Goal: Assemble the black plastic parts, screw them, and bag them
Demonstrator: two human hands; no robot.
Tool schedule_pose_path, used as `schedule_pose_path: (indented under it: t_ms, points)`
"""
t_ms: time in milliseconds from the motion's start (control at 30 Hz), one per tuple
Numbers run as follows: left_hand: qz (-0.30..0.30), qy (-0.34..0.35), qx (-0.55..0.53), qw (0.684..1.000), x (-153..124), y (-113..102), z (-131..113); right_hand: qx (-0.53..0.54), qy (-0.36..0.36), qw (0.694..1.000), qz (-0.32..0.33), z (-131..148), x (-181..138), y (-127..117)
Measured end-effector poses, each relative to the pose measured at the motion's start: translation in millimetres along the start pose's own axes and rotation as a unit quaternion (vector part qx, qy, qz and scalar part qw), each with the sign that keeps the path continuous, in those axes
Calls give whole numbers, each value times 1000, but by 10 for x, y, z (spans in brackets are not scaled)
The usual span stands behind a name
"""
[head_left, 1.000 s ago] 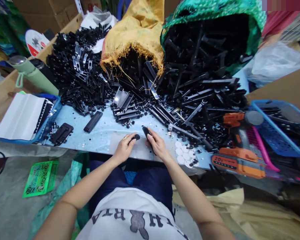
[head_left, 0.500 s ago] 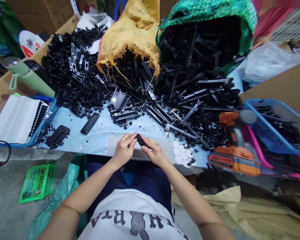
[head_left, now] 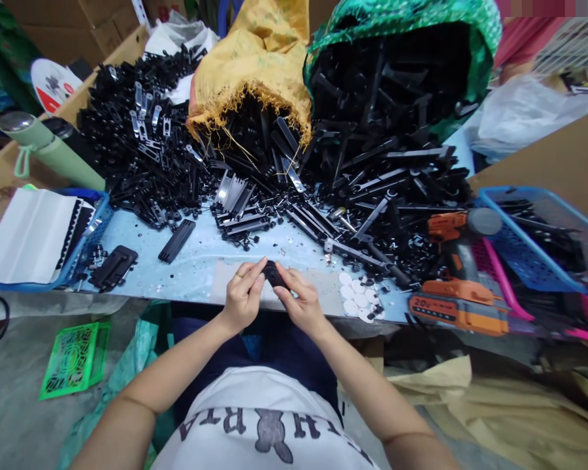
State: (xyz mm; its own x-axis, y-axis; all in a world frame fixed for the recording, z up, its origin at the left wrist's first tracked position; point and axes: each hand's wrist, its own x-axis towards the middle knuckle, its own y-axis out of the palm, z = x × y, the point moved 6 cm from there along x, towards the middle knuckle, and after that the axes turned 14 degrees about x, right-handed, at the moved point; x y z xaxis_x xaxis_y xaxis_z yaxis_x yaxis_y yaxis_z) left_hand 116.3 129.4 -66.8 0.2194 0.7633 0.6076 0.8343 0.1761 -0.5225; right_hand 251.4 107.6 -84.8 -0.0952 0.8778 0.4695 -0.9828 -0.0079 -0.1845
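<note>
My left hand [head_left: 242, 295] and my right hand [head_left: 301, 301] meet at the near edge of the light blue table [head_left: 200, 251]. Both pinch one small black plastic part [head_left: 273, 274] between their fingertips, just above the tabletop. A ring shows on my left hand. Behind the hands lies a big heap of black plastic and metal parts [head_left: 294, 170].
A yellow sack [head_left: 259, 59] and a green sack [head_left: 402, 39] spill black parts onto the table. An orange cordless drill [head_left: 463, 281] lies at right beside a blue basket [head_left: 534, 241]. White round pads [head_left: 355, 297] sit near my right hand. Another blue basket [head_left: 91, 241] and a green bottle [head_left: 53, 153] stand at left.
My hands have come together from holding separate black pieces to pinching one part jointly. The view shifted slightly.
</note>
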Motion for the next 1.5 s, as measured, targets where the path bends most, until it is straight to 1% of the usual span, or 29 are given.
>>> schedule_pose_path:
  t_ms: [67,100,133,200,267,300,367,467,533,600,667,733,767,900,967,1033,1100,1133,1200,1233,1267,1300,1333,1367,1400,1433,1467,1500]
  points:
    - [-41,-16,3,999,-6,-29,-10,0,1,999,-41,44,6,-47]
    - [-38,-14,-1,999,1,-25,-19,3,2,999,-37,62,23,-67]
    - [-16,-4,-8,1000,15,-7,-30,6,5,1000,-11,71,48,-78]
    - [60,23,-28,998,44,43,-40,7,21,997,74,59,96,-103]
    - [118,27,-44,992,69,57,-18,6,44,990,131,22,123,-160]
    - [129,15,-47,990,83,46,2,10,56,989,138,1,132,-195]
    - [139,-23,-41,989,111,28,37,25,85,989,117,-40,142,-258]
    - [169,-56,-33,983,124,64,7,65,145,981,109,-81,118,-243]
    - [158,-62,-26,985,121,79,-41,81,171,977,102,-78,93,-208]
    - [119,-57,-20,991,107,75,-91,74,166,980,78,-48,72,-182]
    - [84,-43,-18,995,76,74,-130,49,131,989,35,-2,53,-171]
    - [61,-28,-22,997,35,79,-151,26,85,996,-1,46,35,-160]
    - [53,-24,-25,998,16,78,-155,20,62,998,-6,69,29,-146]
    - [21,-10,-34,999,-15,34,-186,18,-19,1000,14,155,35,-112]
    - [7,-4,-32,999,14,1,-220,15,-35,999,-8,172,47,-142]
    - [7,-6,-32,999,60,-3,-240,21,-32,999,-26,153,66,-157]
    - [35,-38,-40,998,85,55,-192,28,-10,999,-20,89,101,-142]
    - [58,-72,-51,994,72,110,-126,22,9,1000,-1,40,123,-126]
    - [101,-180,-96,974,-39,249,92,-40,53,997,40,-86,162,-135]
    - [112,-243,-122,956,-136,311,225,-100,73,991,56,-159,176,-183]
    - [113,-303,-139,936,-249,355,356,-178,91,978,60,-234,185,-274]
    - [112,-347,-139,921,-361,374,470,-265,105,957,55,-310,190,-404]
    - [110,-369,-110,916,-453,361,556,-353,118,927,42,-384,189,-567]
    - [110,-367,-50,922,-510,315,609,-431,129,893,29,-457,183,-745]
    - [115,-339,33,933,-525,254,620,-496,138,857,22,-533,175,-919]
    - [130,-284,123,942,-499,207,585,-546,145,825,22,-610,167,-1077]
    - [159,-206,201,944,-448,197,512,-582,146,800,30,-683,165,-1208]
    - [199,-116,255,939,-395,233,421,-606,141,782,42,-744,171,-1305]
